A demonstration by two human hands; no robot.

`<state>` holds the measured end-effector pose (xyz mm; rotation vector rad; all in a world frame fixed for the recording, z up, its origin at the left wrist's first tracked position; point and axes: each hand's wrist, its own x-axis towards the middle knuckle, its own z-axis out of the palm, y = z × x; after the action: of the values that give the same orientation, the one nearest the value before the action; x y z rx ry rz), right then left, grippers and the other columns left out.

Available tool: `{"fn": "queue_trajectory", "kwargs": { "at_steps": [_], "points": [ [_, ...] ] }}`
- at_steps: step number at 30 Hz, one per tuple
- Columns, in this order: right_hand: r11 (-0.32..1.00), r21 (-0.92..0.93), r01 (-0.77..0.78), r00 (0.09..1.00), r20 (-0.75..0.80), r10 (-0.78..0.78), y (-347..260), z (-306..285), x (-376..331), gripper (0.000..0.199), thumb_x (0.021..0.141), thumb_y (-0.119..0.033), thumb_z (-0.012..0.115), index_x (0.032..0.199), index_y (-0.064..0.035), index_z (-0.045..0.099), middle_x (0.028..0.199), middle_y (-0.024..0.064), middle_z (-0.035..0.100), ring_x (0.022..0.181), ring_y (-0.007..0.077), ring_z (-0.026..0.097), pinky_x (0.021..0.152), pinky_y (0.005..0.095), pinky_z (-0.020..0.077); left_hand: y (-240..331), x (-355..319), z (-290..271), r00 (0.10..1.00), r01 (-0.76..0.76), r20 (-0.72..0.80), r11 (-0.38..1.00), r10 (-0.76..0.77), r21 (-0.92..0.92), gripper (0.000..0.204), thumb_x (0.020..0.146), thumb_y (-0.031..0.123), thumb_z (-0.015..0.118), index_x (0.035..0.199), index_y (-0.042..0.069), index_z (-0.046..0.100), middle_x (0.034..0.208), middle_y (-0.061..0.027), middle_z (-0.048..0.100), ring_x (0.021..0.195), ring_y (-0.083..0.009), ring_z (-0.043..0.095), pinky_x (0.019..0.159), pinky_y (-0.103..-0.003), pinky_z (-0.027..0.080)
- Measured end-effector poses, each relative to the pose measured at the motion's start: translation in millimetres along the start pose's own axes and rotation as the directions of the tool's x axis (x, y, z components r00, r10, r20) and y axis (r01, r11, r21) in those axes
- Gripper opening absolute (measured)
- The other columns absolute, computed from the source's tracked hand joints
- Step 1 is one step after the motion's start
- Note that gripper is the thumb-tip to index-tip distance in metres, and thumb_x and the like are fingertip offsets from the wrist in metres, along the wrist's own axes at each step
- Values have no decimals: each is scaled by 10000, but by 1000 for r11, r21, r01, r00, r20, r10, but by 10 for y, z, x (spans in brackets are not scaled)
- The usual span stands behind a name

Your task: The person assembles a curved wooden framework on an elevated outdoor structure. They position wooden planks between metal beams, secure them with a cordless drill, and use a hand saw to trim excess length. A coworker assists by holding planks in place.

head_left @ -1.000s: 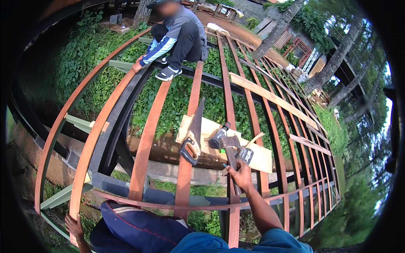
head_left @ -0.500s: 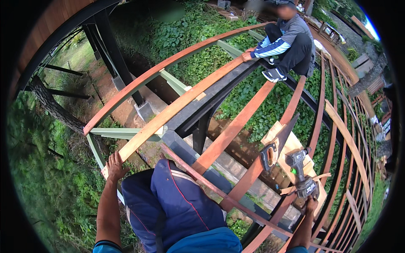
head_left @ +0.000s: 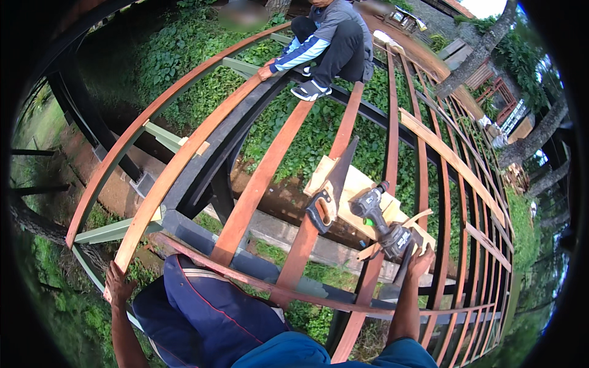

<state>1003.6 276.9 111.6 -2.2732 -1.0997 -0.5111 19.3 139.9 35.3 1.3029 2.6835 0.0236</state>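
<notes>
My left hand [head_left: 118, 282] grips the near end of a long reddish-brown wooden plank [head_left: 178, 168], with the thumb out to the side. The plank runs away from me along a curved frame, and a co-worker's hands [head_left: 266, 70] hold its far end. My right hand [head_left: 420, 262] is beside the battery of a cordless drill [head_left: 381, 218], its fingers closed on a narrow dark object [head_left: 403, 265] whose kind I cannot make out. The drill rests on pale boards [head_left: 353, 190] laid over the beams. Left of it lies a handsaw [head_left: 334, 190] with a wooden handle.
A co-worker [head_left: 334, 46] crouches on the frame at the far side. Reddish wooden beams [head_left: 264, 184] have open gaps between them, with green plants [head_left: 270, 132] and ground below. A curved outer rail [head_left: 132, 132] runs at left. A loose plank [head_left: 454, 162] lies across beams at right.
The view has swung to the right, so things sit further left in it. My right hand has come onto the narrow dark object beside the drill battery. My left hand stays at the plank's end.
</notes>
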Motion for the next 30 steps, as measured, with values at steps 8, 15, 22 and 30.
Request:
{"fn": "queue_trajectory", "kwargs": {
  "at_steps": [8, 15, 22, 30],
  "points": [
    [876, 72, 478, 679, 602, -420, -1977, 402, 15, 817, 771, -169, 754, 1485, 53, 425, 1345, 286, 550, 1269, 460, 535, 1078, 510, 472, 278, 54, -415, 980, 96, 170, 995, -102, 40, 1217, 663, 728, 825, 1511, 1, 342, 1413, -285, 491, 1348, -449, 484, 1131, -549, 396],
    [891, 47, 451, 670, 643, -372, -1564, 1264, 424, 1189, 591, -220, 864, 1573, 38, 245, 1269, 282, 585, 1122, 463, 618, 950, 491, 547, 279, -15, -336, 986, 112, 130, 992, -104, -51, 1193, 682, 699, 827, 1519, 13, 325, 1490, -269, 422, 1448, -439, 347, 1152, -613, 302],
    [892, 12, 451, 535, 797, -281, -1683, 793, 448, 710, 829, -253, 775, 1432, 17, 515, 1132, 226, 723, 999, 345, 709, 818, 451, 577, 1049, -808, -150, 992, 123, 22, 989, -122, -80, 1060, 853, 565, 743, 1601, -1, 251, 1675, -312, 111, 1565, -475, 92, 1261, -567, 162],
    [919, 54, 390, 613, 730, -303, -2186, 296, 137, 615, 866, -250, 766, 1384, 9, 558, 1048, 192, 716, 898, 308, 695, 754, 422, 564, 1015, -903, -172, 981, 49, -123, 804, -150, -593, 793, 859, 372, 773, 1482, -13, 469, 1614, -347, 253, 1500, -485, 279, 1234, -516, 280]
  ]
}}
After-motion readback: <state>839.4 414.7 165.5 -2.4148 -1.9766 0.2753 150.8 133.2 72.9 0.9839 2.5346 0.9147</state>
